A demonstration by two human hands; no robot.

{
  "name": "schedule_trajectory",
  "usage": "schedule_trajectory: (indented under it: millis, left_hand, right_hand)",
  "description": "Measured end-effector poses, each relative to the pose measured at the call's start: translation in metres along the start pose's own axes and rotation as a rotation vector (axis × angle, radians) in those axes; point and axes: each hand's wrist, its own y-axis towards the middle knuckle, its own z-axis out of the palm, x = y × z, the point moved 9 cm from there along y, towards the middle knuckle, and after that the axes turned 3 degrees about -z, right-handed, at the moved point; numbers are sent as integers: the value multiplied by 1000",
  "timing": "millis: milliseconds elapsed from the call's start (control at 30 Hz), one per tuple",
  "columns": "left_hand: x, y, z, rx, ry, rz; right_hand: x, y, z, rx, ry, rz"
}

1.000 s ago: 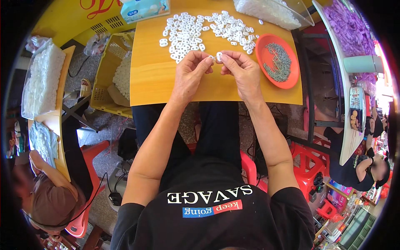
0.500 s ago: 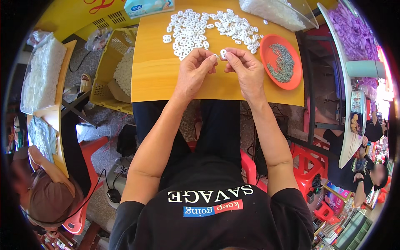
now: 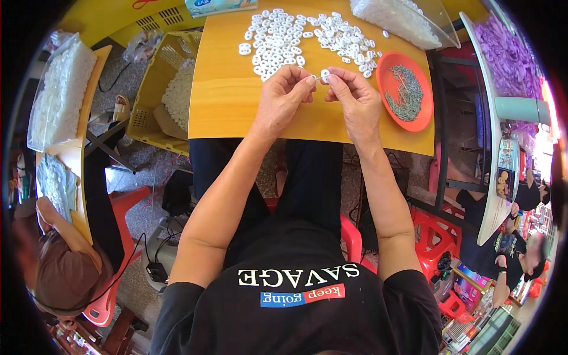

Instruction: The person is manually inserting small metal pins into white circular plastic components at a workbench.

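Both of my hands meet above the near part of the wooden table [image 3: 231, 109]. My right hand [image 3: 360, 106] pinches a white oval two-hole plastic piece [image 3: 325, 74] between thumb and forefinger. Closed just beside it, my left hand [image 3: 285, 97] has thumb and forefinger pressed on a thin, small metal piece [image 3: 318, 78] that points toward the white one; its exact kind is too small to make out. Beyond my hands lie two loose groups of similar white pieces [image 3: 277, 44], [image 3: 343, 36]. To the right, a red plate [image 3: 421, 121] carries many small grey metal parts [image 3: 405, 94].
A clear bin of white pieces [image 3: 396, 23] stands at the table's far right, a tissue pack [image 3: 219, 5] at its far left. On the floor to the left is a yellow crate [image 3: 142, 115]. Side tables flank me; a co-worker [image 3: 71, 254] sits at the left.
The whole view has shifted slightly, so the table and my hands appear a little further right. Both hands keep their pinch, fingertips still close together at the white piece.
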Motion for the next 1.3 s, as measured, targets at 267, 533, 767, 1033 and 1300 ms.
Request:
schedule_trajectory:
  millis: [267, 533, 767, 1033, 1300]
  left_hand:
    - [0, 0, -1, -19, 39, -9]
    - [1, 0, -1, -11, 91, -18]
    - [1, 0, -1, -4, 103, -28]
    - [-2, 0, -1, -28, 76, 8]
    - [0, 0, -2, -23, 4, 3]
  right_hand:
    - [16, -2, 1, -47, -240, -136]
    - [22, -1, 0, -10, -283, -195]
    - [23, -1, 1, 2, -323, -215]
    - [23, 0, 2, -14, -331, -198]
    - [15, -3, 7, -26, -283, -207]
